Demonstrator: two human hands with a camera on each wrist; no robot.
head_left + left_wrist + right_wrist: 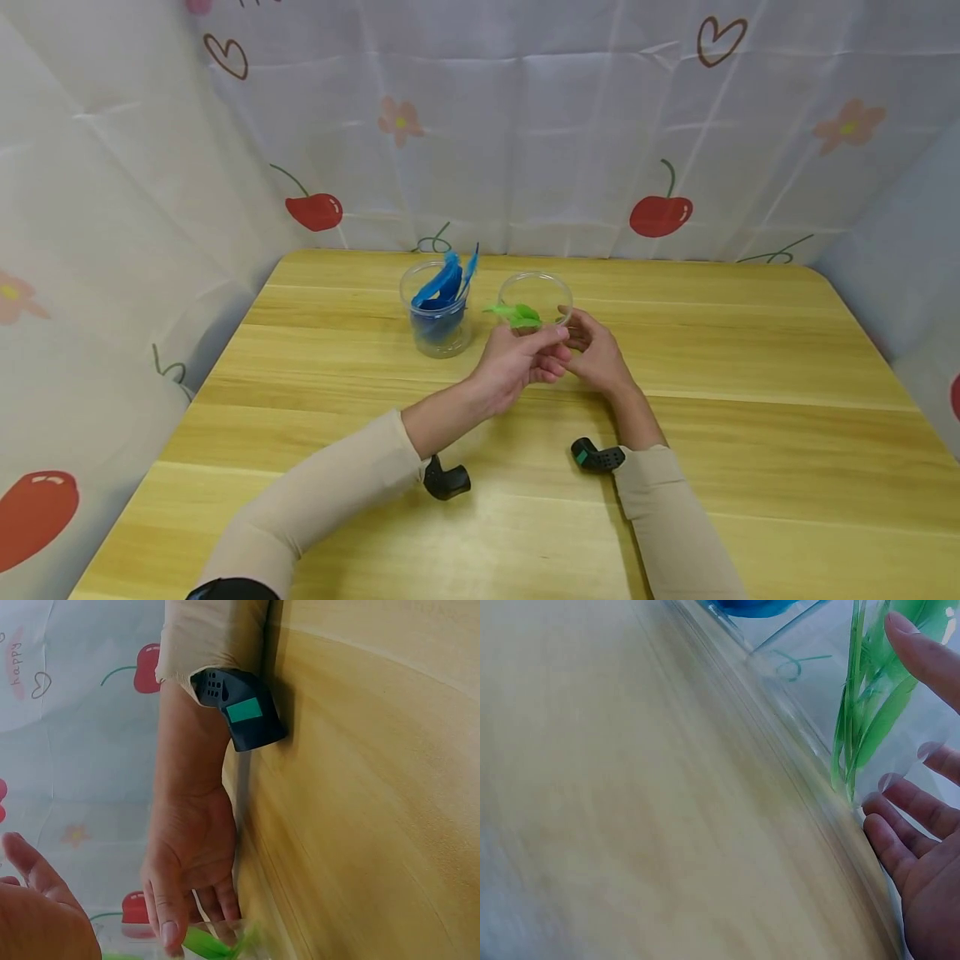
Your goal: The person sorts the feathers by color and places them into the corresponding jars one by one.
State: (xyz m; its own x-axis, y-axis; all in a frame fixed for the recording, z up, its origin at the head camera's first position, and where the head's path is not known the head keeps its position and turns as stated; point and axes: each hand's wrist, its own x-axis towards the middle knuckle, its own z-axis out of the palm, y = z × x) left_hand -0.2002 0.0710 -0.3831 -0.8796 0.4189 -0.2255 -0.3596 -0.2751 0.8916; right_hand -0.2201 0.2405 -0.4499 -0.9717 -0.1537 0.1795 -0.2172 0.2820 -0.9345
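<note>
A clear plastic cup with green feathers in it stands near the middle of the table. My right hand holds this cup from its right side, fingers and thumb curved round the wall. In the right wrist view, the fingertips of the right hand press against the clear plastic beside the green feathers. My left hand is in front of the cup, thumb stretched out near the rim and the other fingers loosely bent. Nothing shows between the fingers of the left hand.
To the left of this cup stands another clear cup, filled with blue feathers. The wooden table ends at a white printed curtain behind. Black cameras sit on both wrists.
</note>
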